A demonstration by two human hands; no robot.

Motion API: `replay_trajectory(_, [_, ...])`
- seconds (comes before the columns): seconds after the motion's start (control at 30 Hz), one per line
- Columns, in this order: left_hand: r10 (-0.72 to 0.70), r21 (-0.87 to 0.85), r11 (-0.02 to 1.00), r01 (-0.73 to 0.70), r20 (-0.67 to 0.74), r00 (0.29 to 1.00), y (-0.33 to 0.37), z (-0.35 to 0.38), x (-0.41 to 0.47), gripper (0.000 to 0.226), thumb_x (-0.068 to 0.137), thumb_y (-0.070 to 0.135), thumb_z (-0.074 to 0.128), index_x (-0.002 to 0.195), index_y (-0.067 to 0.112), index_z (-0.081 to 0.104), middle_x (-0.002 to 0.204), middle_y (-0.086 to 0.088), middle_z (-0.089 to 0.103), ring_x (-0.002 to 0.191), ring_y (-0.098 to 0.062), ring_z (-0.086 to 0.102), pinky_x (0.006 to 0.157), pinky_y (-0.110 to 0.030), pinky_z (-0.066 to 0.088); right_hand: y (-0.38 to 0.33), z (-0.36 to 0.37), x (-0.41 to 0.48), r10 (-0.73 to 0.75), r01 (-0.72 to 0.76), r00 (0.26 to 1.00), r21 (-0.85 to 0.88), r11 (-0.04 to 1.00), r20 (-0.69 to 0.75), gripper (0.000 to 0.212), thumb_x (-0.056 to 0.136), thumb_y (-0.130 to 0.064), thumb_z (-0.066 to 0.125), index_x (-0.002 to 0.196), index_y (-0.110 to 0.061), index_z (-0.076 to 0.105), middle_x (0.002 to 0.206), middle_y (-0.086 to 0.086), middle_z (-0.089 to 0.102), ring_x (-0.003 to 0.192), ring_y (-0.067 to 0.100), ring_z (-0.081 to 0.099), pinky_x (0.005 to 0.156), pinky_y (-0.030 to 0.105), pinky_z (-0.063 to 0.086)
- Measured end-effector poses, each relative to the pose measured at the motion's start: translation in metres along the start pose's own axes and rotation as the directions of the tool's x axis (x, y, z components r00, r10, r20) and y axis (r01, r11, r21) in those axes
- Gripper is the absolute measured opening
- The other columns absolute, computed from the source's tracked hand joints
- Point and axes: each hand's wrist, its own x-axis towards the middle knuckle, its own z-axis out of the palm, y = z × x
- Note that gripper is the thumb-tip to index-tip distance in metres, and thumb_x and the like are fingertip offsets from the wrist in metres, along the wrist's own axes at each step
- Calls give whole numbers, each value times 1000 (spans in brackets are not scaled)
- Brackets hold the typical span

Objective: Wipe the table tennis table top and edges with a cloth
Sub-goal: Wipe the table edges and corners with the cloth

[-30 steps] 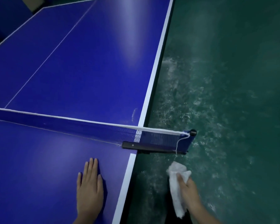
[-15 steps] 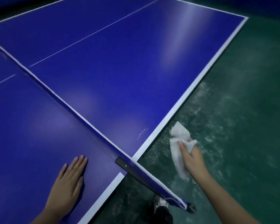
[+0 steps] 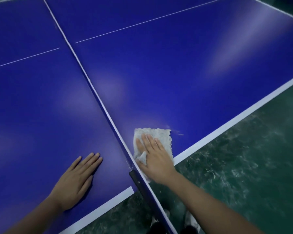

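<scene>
- A white, rough-woven cloth (image 3: 152, 131) is pressed flat onto the blue table tennis table top (image 3: 176, 73) by the right hand (image 3: 154, 154), fingers straight.
- It is laid just beside the white-taped net (image 3: 95, 92), near the white side edge stripe (image 3: 227, 125).
- The left hand (image 3: 76, 179) is rested flat across the net, fingers straight.
- Broad blue surface is seen beyond the cloth.

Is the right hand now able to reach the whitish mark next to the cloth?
Probably yes: the mark lies right beside the cloth under the right hand, on the same side of the net.
</scene>
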Motion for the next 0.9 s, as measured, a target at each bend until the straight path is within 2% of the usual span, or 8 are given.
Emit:
replay_trajectory(0.1, [-13,23,1000,13,-5,1000,1,-2,0,52,100,34,17,145,12,30,150,1,32,142,-11,12,114,-31,8,26,-12,20,1,-1,1000,-22,1000,8,62,97,-55,14,146,-30,-13,157,-4,-13,140,9,-24,107,23,-27])
replay_trajectory(0.33, [-39,37,999,40,-21,999,4,-5,-1,51,100,34,16,145,14,30,150,3,31,141,-12,16,113,-33,11,56,-30,38,312,-315,947,-39,948,-71,65,96,-55,21,150,-29,-5,159,-4,-7,145,29,-13,110,37,-21])
replay_trajectory(0.43, [-59,65,996,60,-21,998,4,-4,-1,51,100,34,15,145,16,30,150,4,31,141,-12,18,112,-33,12,35,-21,20,90,-91,996,-53,994,-22,63,94,-54,17,148,-29,-3,156,-5,-6,145,31,-6,113,37,-20])
replay_trajectory(0.53, [-71,83,994,72,-8,997,4,-2,-2,51,100,34,14,146,17,29,150,3,31,140,-12,18,112,-34,12,32,-24,6,-240,251,965,-118,961,101,61,91,-51,30,146,-26,32,152,-1,31,140,32,27,110,43,12])
replay_trajectory(0.63, [-94,132,987,94,-7,996,3,1,-1,51,99,32,14,146,17,30,149,1,33,142,-12,15,112,-34,12,58,-35,14,-334,353,931,-140,925,146,59,91,-51,27,147,-31,28,154,-5,27,143,29,17,114,41,0])
replay_trajectory(0.73, [-128,177,976,130,-19,992,9,0,0,51,98,31,14,143,15,32,146,-3,38,141,-13,15,111,-33,12,106,-46,26,-152,160,986,-144,977,65,56,94,-51,22,145,-40,3,155,-15,1,146,27,-6,110,36,-21])
replay_trajectory(0.8, [-193,173,965,197,-41,980,19,-2,1,50,98,31,11,141,16,32,144,-5,38,137,-14,24,110,-33,13,141,-56,28,31,-31,1000,-134,991,3,59,90,-57,17,145,-43,0,151,-19,-7,145,28,-7,110,37,-20])
replay_trajectory(0.9, [-405,117,900,420,-136,904,47,-1,3,53,97,30,17,136,7,43,139,-15,44,130,-26,40,109,-31,13,170,-69,26,202,-205,979,-84,975,-32,73,81,-64,6,149,-37,10,157,-12,2,145,29,-7,115,45,-10])
